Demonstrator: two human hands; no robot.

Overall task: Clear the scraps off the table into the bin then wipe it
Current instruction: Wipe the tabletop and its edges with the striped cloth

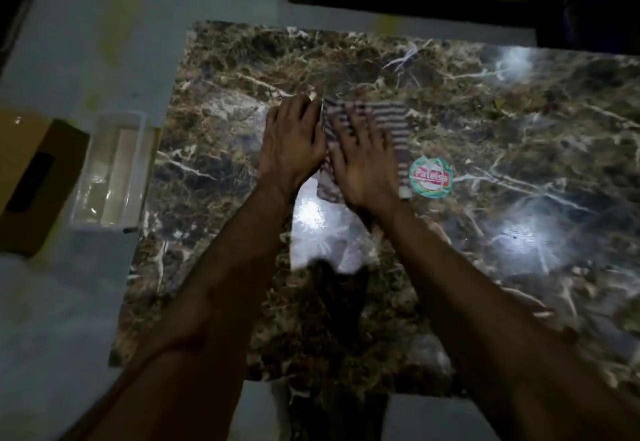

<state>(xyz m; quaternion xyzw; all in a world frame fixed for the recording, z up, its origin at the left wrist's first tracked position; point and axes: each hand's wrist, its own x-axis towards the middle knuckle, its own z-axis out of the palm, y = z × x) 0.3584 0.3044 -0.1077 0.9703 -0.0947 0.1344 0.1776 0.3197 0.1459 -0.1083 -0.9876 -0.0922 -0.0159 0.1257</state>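
Both hands lie flat, side by side, near the middle of the marbled tabletop (485,129). The right hand (363,167) presses a striped cloth (391,122) with straight, spread fingers; the cloth shows beyond its fingertips and beside the wrist. The left hand (294,143) rests palm down with relaxed fingers, touching the cloth's left edge and holding nothing. Motion blur softens the fingers.

Just right of the right wrist, one round sticker (431,177) lies on the tabletop; its red band carries white writing that seems to read "Patelsa", though it is blurred. No loose scraps can be made out on the patterned surface.

Left of the left hand, off the tabletop's edge, one clear plastic bin (110,170) stands on the floor (69,302), touching one cardboard box (31,177) further left. Nothing stands between the hands and the bin.
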